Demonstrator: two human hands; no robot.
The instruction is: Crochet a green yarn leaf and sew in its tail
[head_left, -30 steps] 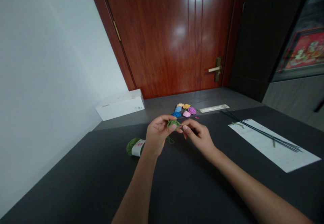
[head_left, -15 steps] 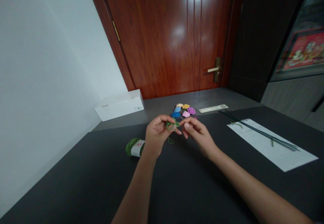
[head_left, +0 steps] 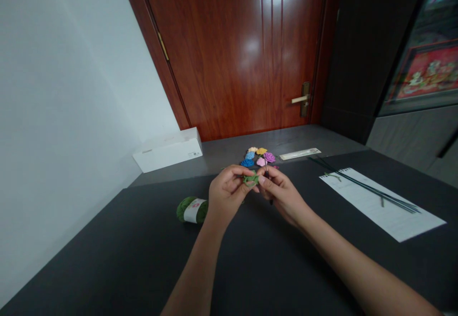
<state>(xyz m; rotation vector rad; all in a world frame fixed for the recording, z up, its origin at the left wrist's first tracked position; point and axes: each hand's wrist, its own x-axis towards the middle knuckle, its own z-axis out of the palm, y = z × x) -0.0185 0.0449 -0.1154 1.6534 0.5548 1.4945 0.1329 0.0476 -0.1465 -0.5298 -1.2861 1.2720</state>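
Observation:
Above the dark table mat, my left hand (head_left: 228,188) pinches a small piece of green crochet (head_left: 251,179) between thumb and fingers. My right hand (head_left: 281,188) is closed on a crochet hook (head_left: 266,175) with a dark handle; its thin metal shaft points up and away from me. The right thumb and fingertips also meet the right edge of the green piece. A ball of green yarn (head_left: 191,210) with a white paper band lies left of my left wrist, which partly covers it.
Several crocheted flowers (head_left: 269,157) lie beyond my hands. A long thin packet (head_left: 300,154) is to their right. Dark green stems (head_left: 379,192) rest across a white sheet (head_left: 400,228). A white box (head_left: 171,151) stands against the wall, before a wooden door (head_left: 229,58).
My right hand has turned, so the hook stands more upright and its dark handle shows. Both hands have come closer together, and the right fingertips now touch the green piece.

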